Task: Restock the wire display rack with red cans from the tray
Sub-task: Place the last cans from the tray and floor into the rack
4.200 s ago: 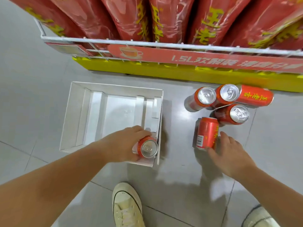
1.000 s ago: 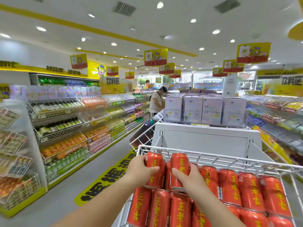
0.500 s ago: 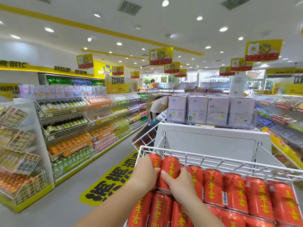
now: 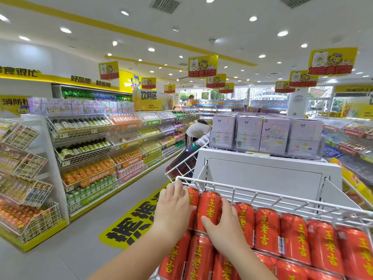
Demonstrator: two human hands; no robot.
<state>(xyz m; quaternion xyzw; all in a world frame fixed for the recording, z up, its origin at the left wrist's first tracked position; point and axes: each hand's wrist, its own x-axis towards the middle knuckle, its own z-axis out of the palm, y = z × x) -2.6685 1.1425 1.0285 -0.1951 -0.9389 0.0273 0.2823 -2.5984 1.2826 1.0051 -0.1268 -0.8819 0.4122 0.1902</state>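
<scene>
The white wire display rack (image 4: 262, 194) fills the lower right and holds rows of red cans with yellow lettering (image 4: 292, 239). My left hand (image 4: 173, 209) lies over the leftmost can of the back row (image 4: 194, 199), hiding most of it, with fingertips up at the rack's rim. My right hand (image 4: 224, 229) wraps the second can (image 4: 210, 207), thumb on its left side and fingers on its right. Both cans stand upright against the rack's back wire. Another row of red cans (image 4: 199, 259) lies below my wrists. The tray is out of view.
Behind the rack stands a white display unit topped with lavender boxes (image 4: 268, 134). A side wire basket holds dark bottles (image 4: 181, 164). Drink shelves (image 4: 90, 148) line the aisle on the left, where a person (image 4: 197, 130) bends over. A yellow floor sticker (image 4: 131, 225) lies beside the rack.
Four seconds ago I was picking cans off the floor by the tray. Over the last second both hands have lowered their two cans into the back row's left end.
</scene>
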